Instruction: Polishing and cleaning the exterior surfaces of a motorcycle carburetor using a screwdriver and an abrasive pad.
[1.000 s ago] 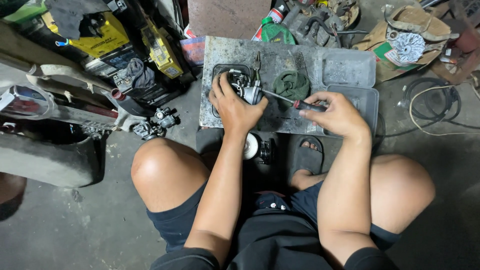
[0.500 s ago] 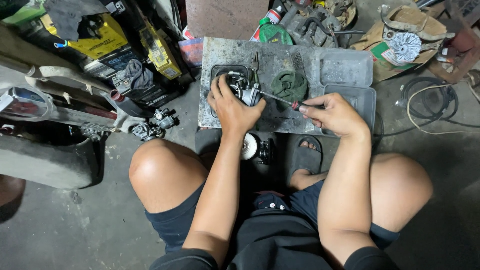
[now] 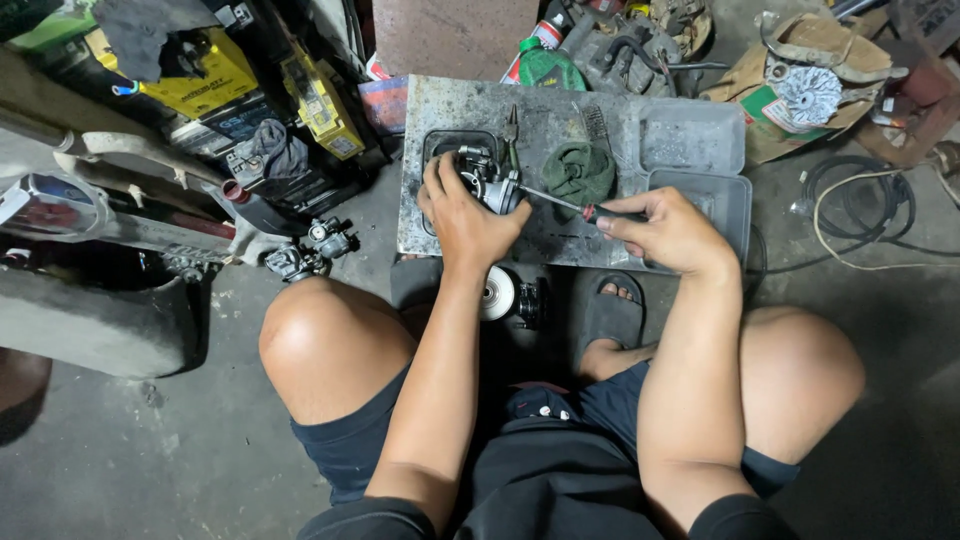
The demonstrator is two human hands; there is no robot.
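Observation:
I sit on the floor over a grey metal work slab (image 3: 440, 120). My left hand (image 3: 462, 218) grips a small metal carburetor (image 3: 484, 176) that rests over a dark tray (image 3: 438, 142). My right hand (image 3: 668, 230) holds a screwdriver (image 3: 566, 204) by its red-and-black handle. Its shaft points left, with the tip against the carburetor. A dark green rag (image 3: 580, 170) lies just behind the shaft, and pliers (image 3: 512, 132) lie beyond the carburetor.
Two grey plastic trays (image 3: 692, 136) sit on the slab's right side. A round metal part (image 3: 498, 294) lies between my knees. Yellow boxes (image 3: 205, 75), engine parts (image 3: 310, 248) and a vehicle body panel (image 3: 90, 200) crowd the left. Coiled cable (image 3: 850, 195) lies at right.
Both hands stayed on the carburetor and screwdriver, shifting only slightly. The view has drifted a little.

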